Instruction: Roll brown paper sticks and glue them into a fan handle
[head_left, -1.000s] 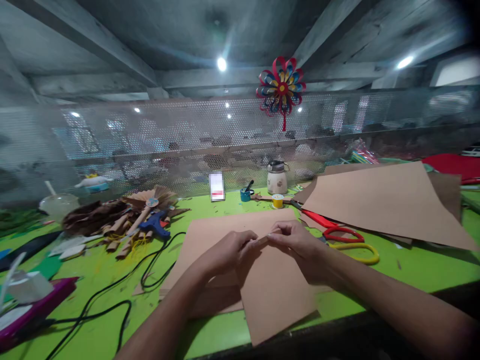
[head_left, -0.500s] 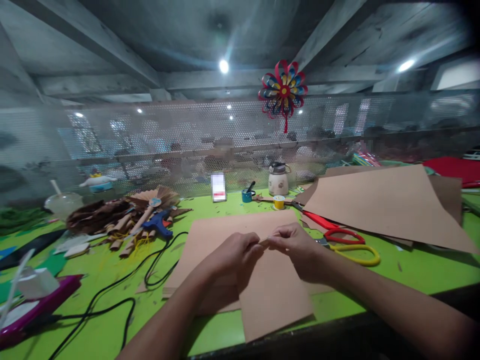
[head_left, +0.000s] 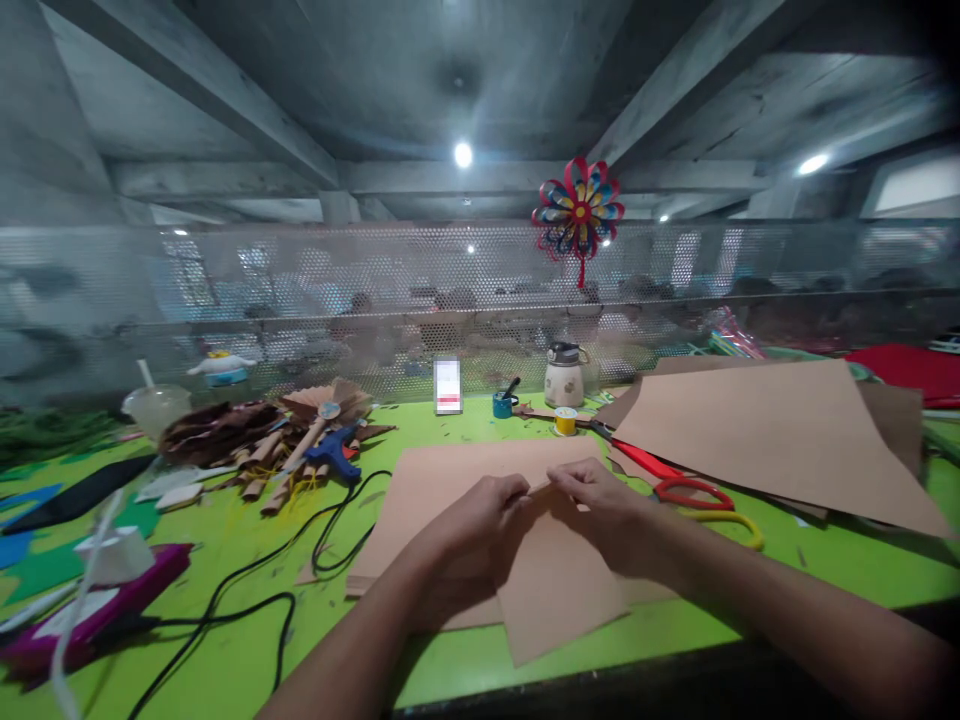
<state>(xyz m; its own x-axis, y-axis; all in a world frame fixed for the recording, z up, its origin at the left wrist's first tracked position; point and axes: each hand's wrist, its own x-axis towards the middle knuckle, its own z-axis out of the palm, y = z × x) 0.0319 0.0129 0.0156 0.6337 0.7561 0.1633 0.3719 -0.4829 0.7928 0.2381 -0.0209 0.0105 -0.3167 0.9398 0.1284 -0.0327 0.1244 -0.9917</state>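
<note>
Both hands pinch the far edge of one brown kraft paper sheet, whose near end hangs toward the table's front edge. My left hand is closed on the edge's left part. My right hand grips the same edge a little farther right, fingers pressed together. Between them the edge looks narrowly rolled or folded. Under the hands lies a stack of brown paper. Red-handled scissors and yellow-handled scissors lie just right of my right hand, partly hidden by the wrist.
Large brown sheets lie at the right. A blue glue gun rests by rolled paper pieces at the left, its black cord crossing the green table. A phone, blue cup, yellow spool and bottle stand behind.
The view has tilted up and shifted slightly left. My hands are a little farther apart along the sheet's edge, with more of the narrow rolled or folded strip showing between them.
</note>
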